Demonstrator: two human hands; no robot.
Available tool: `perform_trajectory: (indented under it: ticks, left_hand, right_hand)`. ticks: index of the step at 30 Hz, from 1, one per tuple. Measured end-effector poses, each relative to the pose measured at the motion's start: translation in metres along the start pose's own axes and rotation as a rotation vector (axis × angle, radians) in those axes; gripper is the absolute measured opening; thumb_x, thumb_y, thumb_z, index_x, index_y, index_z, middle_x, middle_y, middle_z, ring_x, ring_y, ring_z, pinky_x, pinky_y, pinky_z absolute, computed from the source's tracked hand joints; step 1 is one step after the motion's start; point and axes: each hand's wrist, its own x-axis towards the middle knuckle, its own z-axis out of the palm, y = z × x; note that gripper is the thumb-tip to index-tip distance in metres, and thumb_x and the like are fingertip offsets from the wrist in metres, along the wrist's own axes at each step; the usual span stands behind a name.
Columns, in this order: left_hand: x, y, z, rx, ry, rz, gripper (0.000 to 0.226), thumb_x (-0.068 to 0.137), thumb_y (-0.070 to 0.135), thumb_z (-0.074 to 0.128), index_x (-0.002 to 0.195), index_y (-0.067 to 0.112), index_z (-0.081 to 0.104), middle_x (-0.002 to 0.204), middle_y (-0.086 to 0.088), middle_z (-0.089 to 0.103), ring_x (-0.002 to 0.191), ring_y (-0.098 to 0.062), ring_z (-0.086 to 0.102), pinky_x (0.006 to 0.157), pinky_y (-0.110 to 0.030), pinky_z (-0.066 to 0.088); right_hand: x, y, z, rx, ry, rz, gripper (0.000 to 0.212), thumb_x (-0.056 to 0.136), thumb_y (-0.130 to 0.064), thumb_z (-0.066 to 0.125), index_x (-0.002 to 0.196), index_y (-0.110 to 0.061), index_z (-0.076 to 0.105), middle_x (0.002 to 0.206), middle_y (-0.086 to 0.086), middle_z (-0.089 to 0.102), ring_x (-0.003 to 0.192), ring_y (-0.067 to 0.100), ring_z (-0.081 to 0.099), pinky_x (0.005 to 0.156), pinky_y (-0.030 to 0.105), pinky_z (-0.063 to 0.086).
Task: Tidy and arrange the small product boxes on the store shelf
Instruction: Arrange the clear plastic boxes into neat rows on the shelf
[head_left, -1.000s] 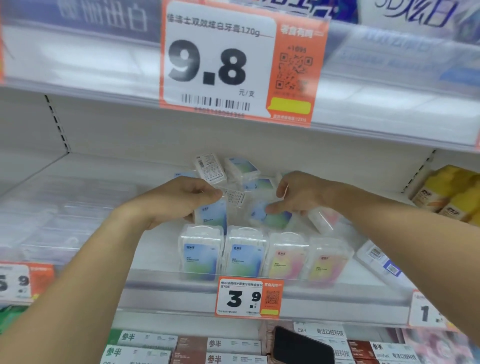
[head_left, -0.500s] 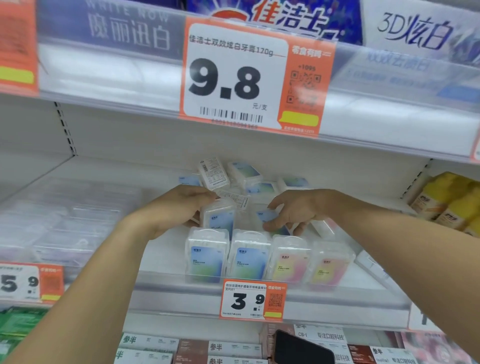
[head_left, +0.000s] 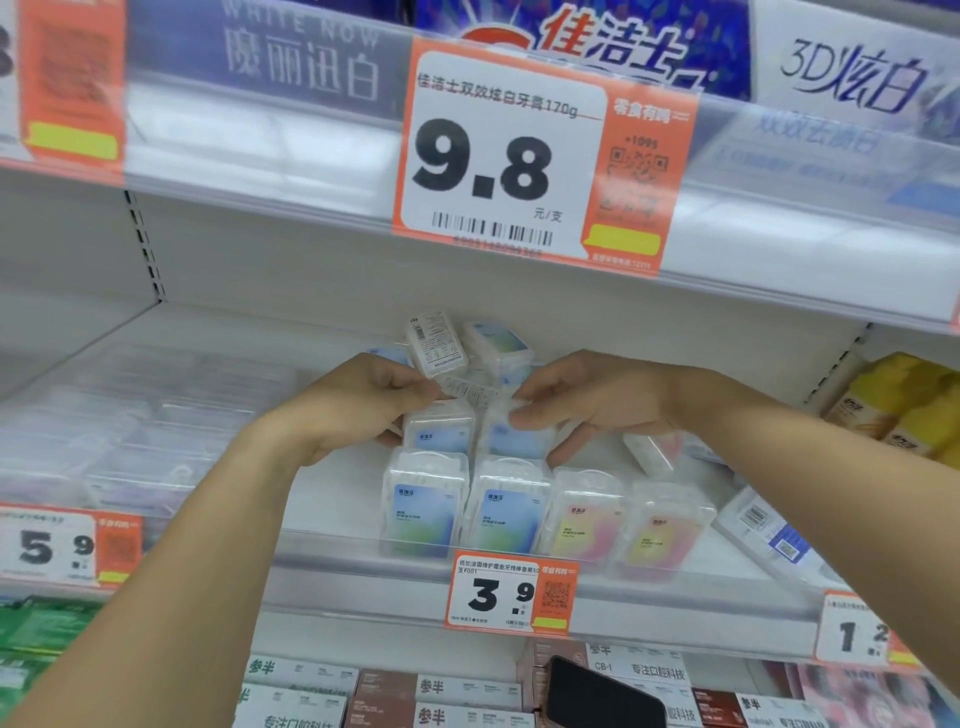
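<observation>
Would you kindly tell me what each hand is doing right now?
Left hand: grips a small clear plastic blue-labelled box.
Right hand: grips the neighbouring clear blue-labelled box.

the shelf (head_left: 332, 499) lies bare left of the front row of boxes (head_left: 540, 514), wide enough for an arm. behind that row a loose pile of boxes (head_left: 467, 348) blocks the middle back. yellow bottles (head_left: 904, 405) close off the right end, and the upper shelf edge (head_left: 311, 208) with its price tag (head_left: 519, 166) hangs low overhead.
</observation>
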Motion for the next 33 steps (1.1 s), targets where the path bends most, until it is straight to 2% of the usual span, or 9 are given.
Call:
perform_trajectory:
  ticks: [3, 6, 9, 12, 14, 16, 20, 25, 33]
  left_hand:
    - [-0.005, 0.003, 0.002, 0.003, -0.035, -0.020, 0.022, 0.095, 0.035, 0.056, 0.103, 0.026, 0.074, 0.095, 0.009, 0.077, 0.089, -0.009, 0.071, 0.078, -0.022, 0.054]
    - [-0.008, 0.003, 0.001, 0.017, -0.028, -0.020, 0.017, 0.094, 0.030, 0.059, 0.101, 0.026, 0.074, 0.097, 0.009, 0.076, 0.091, -0.009, 0.070, 0.078, -0.021, 0.054]
    - [-0.011, 0.003, -0.002, 0.028, -0.041, -0.017, 0.015, 0.092, 0.027, 0.061, 0.099, 0.025, 0.074, 0.096, 0.008, 0.076, 0.085, -0.006, 0.069, 0.071, -0.018, 0.051]
    - [-0.014, 0.003, -0.003, 0.024, -0.085, -0.010, 0.016, 0.092, 0.024, 0.060, 0.098, 0.024, 0.075, 0.095, 0.008, 0.076, 0.084, -0.005, 0.069, 0.071, -0.018, 0.049]
    - [-0.016, 0.003, -0.003, 0.013, -0.103, -0.002, 0.016, 0.092, 0.022, 0.060, 0.097, 0.024, 0.075, 0.095, 0.010, 0.076, 0.081, -0.001, 0.069, 0.067, -0.015, 0.049]
    - [-0.016, 0.003, -0.002, 0.001, -0.114, -0.004, 0.017, 0.092, 0.021, 0.060, 0.098, 0.022, 0.075, 0.095, 0.008, 0.076, 0.080, -0.001, 0.068, 0.064, -0.014, 0.049]
    - [-0.017, 0.003, -0.002, -0.001, -0.152, -0.019, 0.017, 0.093, 0.022, 0.060, 0.101, 0.021, 0.075, 0.096, 0.006, 0.076, 0.088, -0.008, 0.069, 0.071, -0.019, 0.049]
    - [-0.018, 0.003, -0.001, 0.001, -0.166, -0.019, 0.018, 0.093, 0.022, 0.060, 0.103, 0.022, 0.075, 0.100, 0.005, 0.076, 0.096, -0.013, 0.069, 0.077, -0.022, 0.051]
    - [-0.018, 0.003, -0.001, 0.018, -0.169, -0.011, 0.020, 0.093, 0.023, 0.059, 0.106, 0.023, 0.074, 0.103, 0.005, 0.076, 0.100, -0.015, 0.069, 0.091, -0.030, 0.053]
  right_hand:
    - [-0.001, -0.003, 0.010, -0.036, -0.076, 0.032, 0.028, 0.093, -0.041, 0.064, 0.102, -0.016, 0.070, 0.095, -0.002, 0.071, 0.085, 0.011, 0.067, 0.089, 0.030, 0.057]
    - [0.000, -0.003, 0.014, -0.028, -0.080, 0.039, 0.021, 0.096, -0.035, 0.061, 0.102, -0.016, 0.069, 0.086, -0.007, 0.071, 0.077, 0.007, 0.066, 0.082, 0.024, 0.054]
    - [0.002, -0.002, 0.016, 0.004, -0.097, 0.046, 0.017, 0.098, -0.033, 0.059, 0.098, -0.020, 0.070, 0.085, -0.008, 0.071, 0.074, 0.006, 0.065, 0.085, 0.026, 0.053]
    - [0.003, -0.002, 0.018, 0.010, -0.128, 0.067, 0.028, 0.098, -0.037, 0.058, 0.110, -0.015, 0.071, 0.097, -0.004, 0.072, 0.085, 0.012, 0.064, 0.095, 0.031, 0.050]
    - [0.004, -0.002, 0.019, 0.004, -0.130, 0.077, 0.038, 0.098, -0.036, 0.058, 0.121, -0.007, 0.066, 0.099, -0.002, 0.069, 0.087, 0.014, 0.061, 0.092, 0.030, 0.048]
    - [0.003, -0.003, 0.019, -0.005, -0.131, 0.076, 0.036, 0.098, -0.035, 0.058, 0.120, -0.007, 0.066, 0.095, -0.003, 0.067, 0.084, 0.013, 0.059, 0.088, 0.029, 0.048]
    - [0.001, -0.002, 0.017, -0.003, -0.142, 0.053, 0.022, 0.096, -0.031, 0.062, 0.110, -0.015, 0.068, 0.095, -0.003, 0.066, 0.084, 0.012, 0.059, 0.083, 0.026, 0.048]
    - [0.001, -0.001, 0.018, -0.012, -0.150, 0.044, 0.017, 0.094, -0.031, 0.065, 0.104, -0.018, 0.072, 0.094, -0.003, 0.068, 0.087, 0.012, 0.060, 0.082, 0.023, 0.049]
    - [-0.001, 0.000, 0.020, 0.011, -0.137, 0.063, 0.032, 0.091, -0.035, 0.068, 0.110, -0.010, 0.070, 0.090, -0.004, 0.073, 0.084, 0.010, 0.067, 0.078, 0.024, 0.051]
